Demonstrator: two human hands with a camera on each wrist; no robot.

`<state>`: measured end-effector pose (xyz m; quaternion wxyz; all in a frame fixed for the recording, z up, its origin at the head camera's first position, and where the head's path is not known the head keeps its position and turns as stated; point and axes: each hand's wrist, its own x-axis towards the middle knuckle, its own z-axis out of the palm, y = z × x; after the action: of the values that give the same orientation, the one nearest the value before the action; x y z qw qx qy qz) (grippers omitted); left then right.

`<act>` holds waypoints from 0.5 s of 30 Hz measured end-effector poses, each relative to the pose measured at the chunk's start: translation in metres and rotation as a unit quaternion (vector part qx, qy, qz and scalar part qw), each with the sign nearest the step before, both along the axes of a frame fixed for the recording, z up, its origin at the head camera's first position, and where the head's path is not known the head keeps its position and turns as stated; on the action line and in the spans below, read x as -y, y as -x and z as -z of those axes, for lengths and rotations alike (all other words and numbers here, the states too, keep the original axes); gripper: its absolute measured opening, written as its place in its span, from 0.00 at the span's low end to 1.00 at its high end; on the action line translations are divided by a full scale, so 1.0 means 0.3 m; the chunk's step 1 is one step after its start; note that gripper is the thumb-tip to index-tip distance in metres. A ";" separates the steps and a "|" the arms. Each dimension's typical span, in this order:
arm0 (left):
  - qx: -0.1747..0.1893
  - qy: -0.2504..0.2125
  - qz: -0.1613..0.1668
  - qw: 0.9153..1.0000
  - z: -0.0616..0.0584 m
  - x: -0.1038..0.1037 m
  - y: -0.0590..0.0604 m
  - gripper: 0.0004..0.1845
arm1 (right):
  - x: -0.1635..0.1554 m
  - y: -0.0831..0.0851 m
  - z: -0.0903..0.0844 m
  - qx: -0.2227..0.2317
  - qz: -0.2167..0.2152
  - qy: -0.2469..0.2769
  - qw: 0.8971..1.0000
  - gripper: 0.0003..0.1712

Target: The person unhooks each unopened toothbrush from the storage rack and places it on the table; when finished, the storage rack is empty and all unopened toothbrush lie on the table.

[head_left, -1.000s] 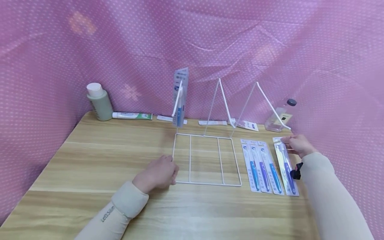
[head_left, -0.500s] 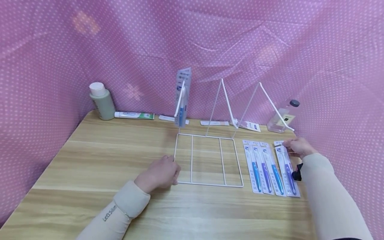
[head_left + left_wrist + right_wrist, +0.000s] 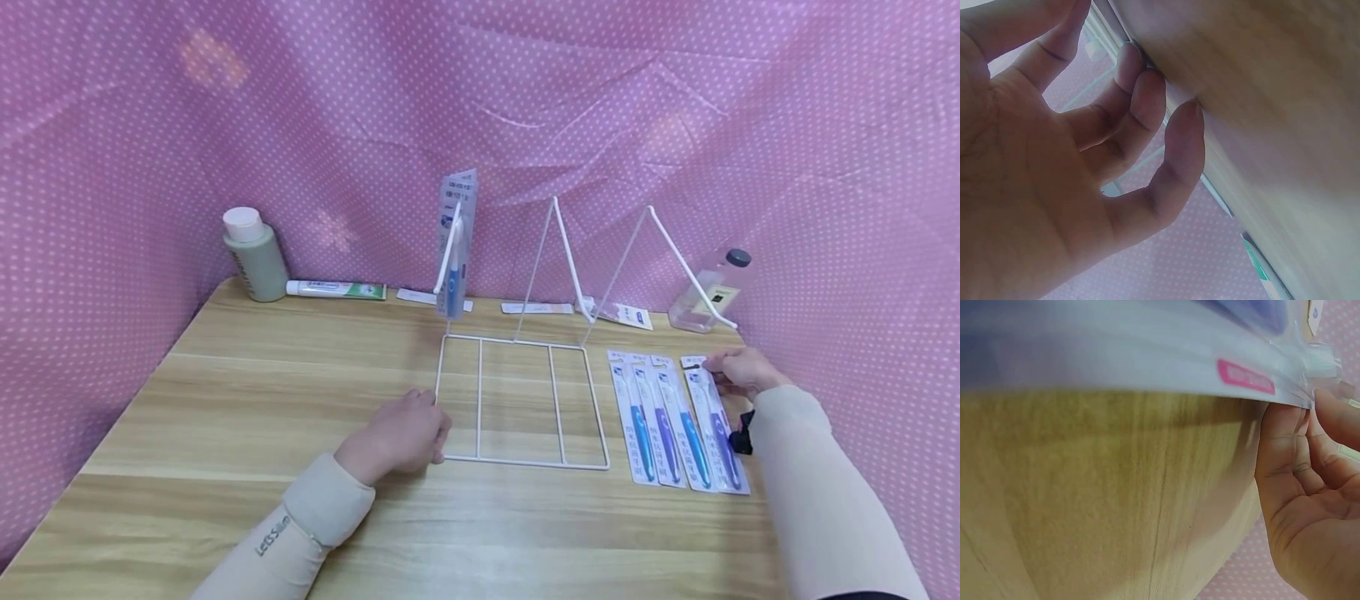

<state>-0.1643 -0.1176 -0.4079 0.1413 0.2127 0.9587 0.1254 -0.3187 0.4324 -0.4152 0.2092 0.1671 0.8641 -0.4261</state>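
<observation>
My right hand [image 3: 742, 372] pinches the top edge of a packaged purple toothbrush [image 3: 722, 442], the rightmost of a slanted row. In the right wrist view, thumb and finger meet at the clear pack's edge [image 3: 1244, 381]. To its left lie three more packs: a blue toothbrush [image 3: 693, 450], a purple toothbrush [image 3: 664, 446] and another blue toothbrush [image 3: 641, 442]. At the left side of a white wire rack [image 3: 525, 462], my left hand [image 3: 401, 429] grips the frame with curled fingers. In the left wrist view its other fingertips [image 3: 1185, 122] rest at the wooden tabletop.
A toothbrush pack [image 3: 453, 283] hangs on the rack's left upright; two other prongs [image 3: 566, 250] slope forward. Along the back stand a green bottle [image 3: 258, 258], a toothpaste tube [image 3: 336, 289], flat white packs [image 3: 536, 308] and a clear bottle [image 3: 701, 296]. Pink cloth [image 3: 480, 100] hangs behind.
The rightmost toothbrush pack has shifted left with my right hand, narrowing its gap to the row; its top end has edged further left. My left hand stays at the rack.
</observation>
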 end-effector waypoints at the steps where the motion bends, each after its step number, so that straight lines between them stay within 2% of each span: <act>1: 0.001 0.001 0.000 1.000 0.000 0.000 0.000 0.20 | 0.001 0.001 0.004 -0.001 -0.001 0.001 1.000 0.15; 15: 0.009 -0.004 -0.006 1.000 -0.004 0.002 0.001 0.20 | 0.015 0.009 0.021 -0.006 -0.017 -0.018 1.000 0.12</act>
<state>-0.1646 -0.1182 -0.4067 0.1485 0.2068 0.9580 0.1323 -0.3215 0.4279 -0.4214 0.2080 0.1537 0.8756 -0.4079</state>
